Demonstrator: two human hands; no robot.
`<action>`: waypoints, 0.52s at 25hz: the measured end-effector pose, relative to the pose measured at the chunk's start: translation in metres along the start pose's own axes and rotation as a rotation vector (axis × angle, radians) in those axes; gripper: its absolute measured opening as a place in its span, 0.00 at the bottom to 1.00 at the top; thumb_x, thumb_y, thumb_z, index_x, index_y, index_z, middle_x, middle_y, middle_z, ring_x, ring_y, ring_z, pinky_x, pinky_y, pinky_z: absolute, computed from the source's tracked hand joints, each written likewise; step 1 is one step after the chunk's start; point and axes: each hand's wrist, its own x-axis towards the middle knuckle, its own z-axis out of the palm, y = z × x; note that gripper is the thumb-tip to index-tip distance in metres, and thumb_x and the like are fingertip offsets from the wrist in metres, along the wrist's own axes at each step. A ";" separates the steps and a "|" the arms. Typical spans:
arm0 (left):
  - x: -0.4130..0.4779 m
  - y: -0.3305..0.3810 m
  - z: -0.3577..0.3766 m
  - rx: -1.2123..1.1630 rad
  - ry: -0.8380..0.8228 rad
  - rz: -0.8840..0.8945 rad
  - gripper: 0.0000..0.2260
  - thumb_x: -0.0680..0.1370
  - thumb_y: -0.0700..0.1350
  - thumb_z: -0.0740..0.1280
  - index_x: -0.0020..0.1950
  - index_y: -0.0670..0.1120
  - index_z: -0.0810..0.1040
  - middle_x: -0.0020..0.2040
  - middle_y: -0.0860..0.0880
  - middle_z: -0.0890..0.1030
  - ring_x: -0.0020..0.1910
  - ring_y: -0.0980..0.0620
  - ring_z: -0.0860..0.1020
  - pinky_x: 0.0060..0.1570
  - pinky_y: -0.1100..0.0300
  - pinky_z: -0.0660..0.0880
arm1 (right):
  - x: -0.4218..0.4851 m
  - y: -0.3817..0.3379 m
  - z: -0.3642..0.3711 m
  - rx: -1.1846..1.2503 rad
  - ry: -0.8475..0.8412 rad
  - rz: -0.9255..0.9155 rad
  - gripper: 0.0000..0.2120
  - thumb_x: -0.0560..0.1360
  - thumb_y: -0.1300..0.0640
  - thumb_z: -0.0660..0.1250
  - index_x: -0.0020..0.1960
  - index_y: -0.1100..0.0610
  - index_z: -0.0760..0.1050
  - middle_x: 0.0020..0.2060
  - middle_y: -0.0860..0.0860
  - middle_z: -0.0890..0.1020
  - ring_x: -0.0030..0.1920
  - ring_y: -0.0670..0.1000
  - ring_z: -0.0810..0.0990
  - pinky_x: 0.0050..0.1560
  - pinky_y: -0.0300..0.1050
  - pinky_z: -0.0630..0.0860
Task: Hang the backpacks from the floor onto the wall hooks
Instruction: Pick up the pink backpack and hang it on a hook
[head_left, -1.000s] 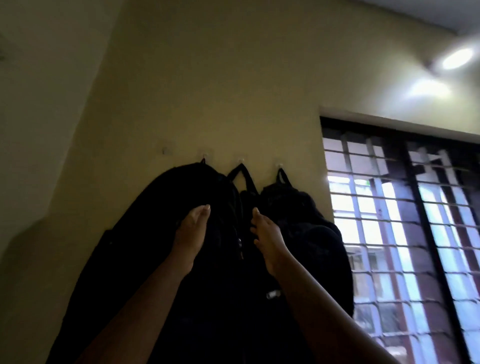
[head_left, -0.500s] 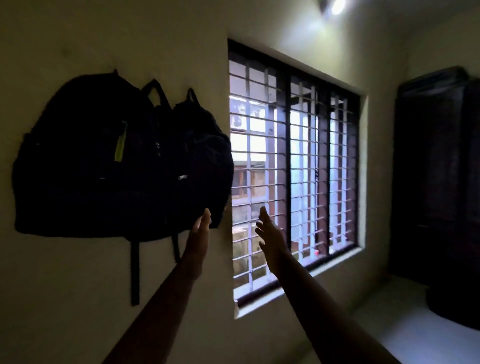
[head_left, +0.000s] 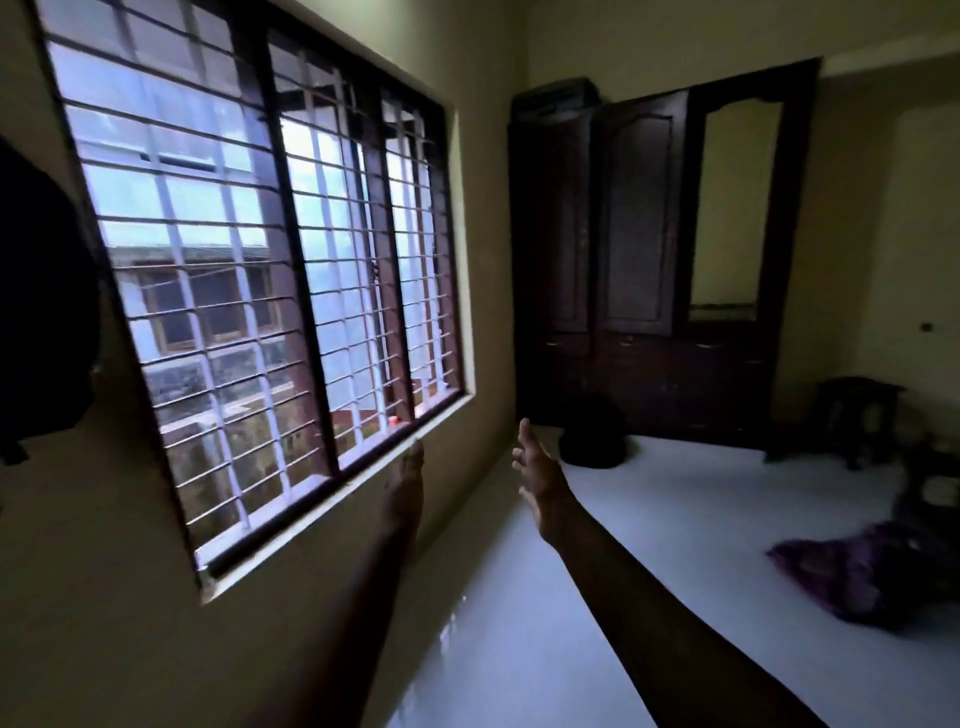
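Swung right from the hung backpacks (head_left: 41, 312); both hands, left (head_left: 404, 493) and right (head_left: 537, 475), open, empty.

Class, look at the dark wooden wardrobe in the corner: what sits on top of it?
On top of the wardrobe sits a dark, flat, case-like object, at its left end. Too dim to identify it, and whatever lies behind it is hidden.

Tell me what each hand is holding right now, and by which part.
Nothing. The left hand and the right hand are both open and empty, stretched out in the air.

Hands (head_left: 535, 475) off hung backpacks (head_left: 41, 312)
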 end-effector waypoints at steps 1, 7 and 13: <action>0.008 -0.013 0.038 -0.005 -0.037 -0.014 0.20 0.81 0.49 0.52 0.71 0.41 0.66 0.71 0.43 0.69 0.70 0.44 0.67 0.72 0.50 0.61 | 0.012 0.003 -0.036 -0.001 0.041 0.006 0.33 0.75 0.36 0.53 0.74 0.54 0.60 0.72 0.56 0.67 0.71 0.54 0.67 0.69 0.51 0.61; 0.030 -0.061 0.242 -0.066 -0.251 -0.149 0.23 0.80 0.55 0.54 0.70 0.45 0.67 0.72 0.44 0.68 0.71 0.46 0.66 0.71 0.49 0.60 | 0.077 0.013 -0.235 -0.038 0.220 0.077 0.34 0.75 0.35 0.54 0.74 0.54 0.59 0.74 0.54 0.64 0.73 0.54 0.64 0.71 0.53 0.60; 0.075 -0.106 0.393 -0.031 -0.388 -0.165 0.23 0.80 0.55 0.53 0.72 0.45 0.65 0.73 0.45 0.67 0.73 0.47 0.64 0.72 0.50 0.58 | 0.171 0.023 -0.370 -0.055 0.373 0.119 0.33 0.75 0.36 0.54 0.73 0.54 0.61 0.73 0.54 0.66 0.72 0.55 0.66 0.69 0.53 0.61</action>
